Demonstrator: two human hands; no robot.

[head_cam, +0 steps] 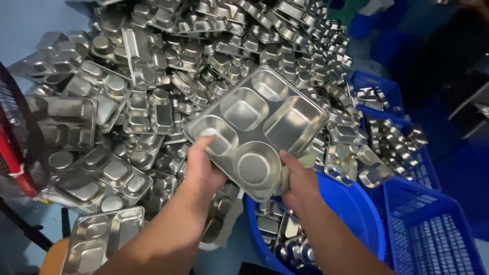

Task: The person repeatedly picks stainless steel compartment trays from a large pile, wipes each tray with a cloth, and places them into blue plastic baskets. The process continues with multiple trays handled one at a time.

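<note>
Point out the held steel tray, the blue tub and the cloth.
steel tray [254, 127], head view, on its middle compartments.
blue tub [356, 209], head view, on its inner wall.
cloth [307, 161], head view, on the bit above the right hand.

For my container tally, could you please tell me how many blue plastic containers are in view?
3: a round blue plastic tub under the right hand, and two blue slatted plastic crates at right. Others may be hidden behind.

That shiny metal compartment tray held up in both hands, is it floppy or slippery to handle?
The steel compartment tray probably stays stiff: it keeps flat though gripped only at its near edge by the left hand and right hand. Its polished surface looks slippery. It seems fairly light, since fingers alone hold it tilted above the blue tub.
</note>
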